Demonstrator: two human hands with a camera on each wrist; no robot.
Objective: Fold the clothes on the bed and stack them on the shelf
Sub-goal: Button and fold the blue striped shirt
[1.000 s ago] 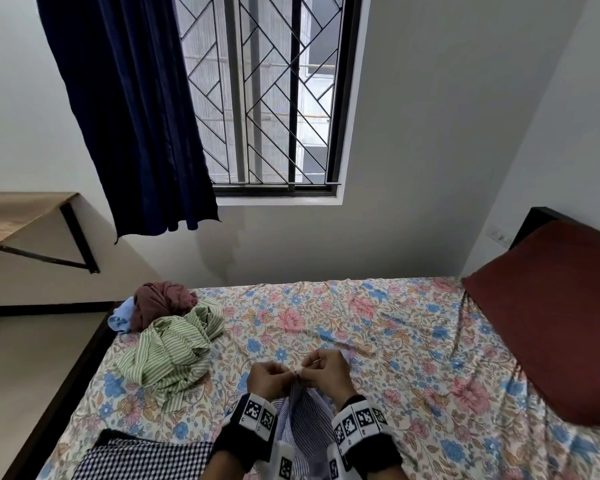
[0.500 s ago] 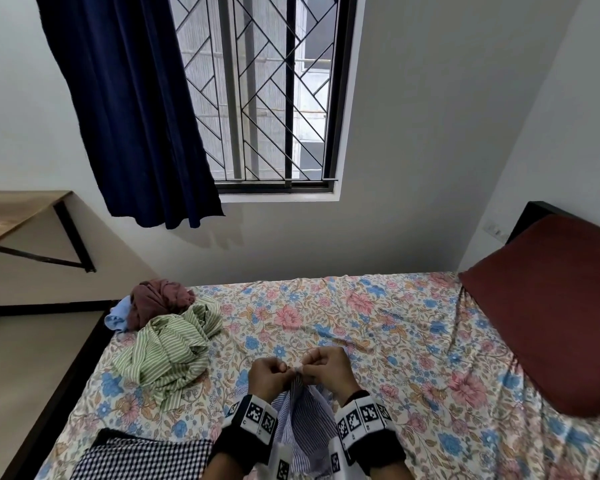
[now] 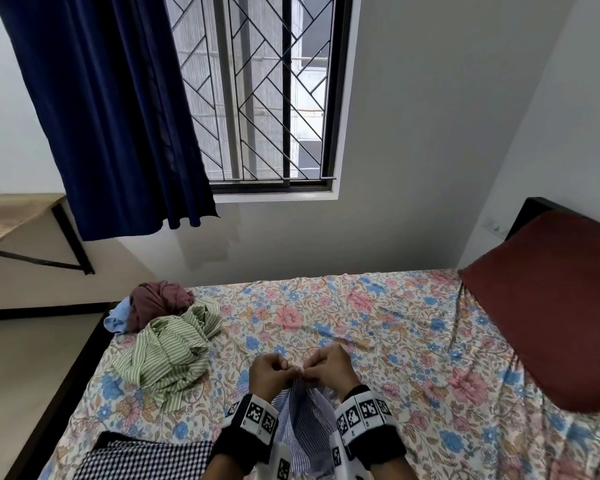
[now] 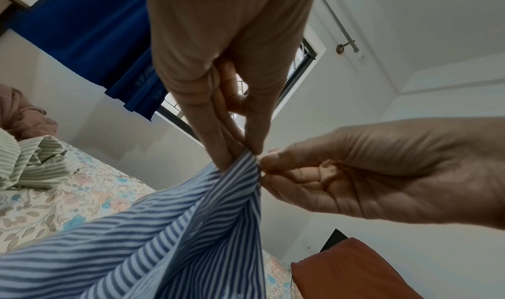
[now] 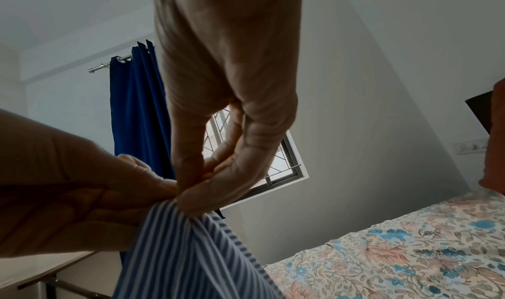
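A blue-and-white striped shirt (image 3: 302,420) hangs from both my hands over the near edge of the bed. My left hand (image 3: 270,373) pinches its top edge between thumb and fingers, as the left wrist view shows up close at the left hand (image 4: 243,150) and the shirt (image 4: 169,234). My right hand (image 3: 329,369) pinches the same edge right beside it, the fingertips of the two hands almost touching. In the right wrist view my right hand (image 5: 195,197) grips the fabric (image 5: 180,260). The wooden shelf (image 3: 11,216) is mounted on the left wall.
A crumpled green striped shirt (image 3: 167,348), a maroon garment (image 3: 160,299) and a light blue one (image 3: 116,317) lie at the bed's far left corner. A black-and-white checked garment (image 3: 142,460) lies near left. A dark red pillow (image 3: 551,306) fills the right side of the floral sheet (image 3: 395,341).
Both hands keep pinching the striped shirt at the same spot. Only the head view has shifted a little.
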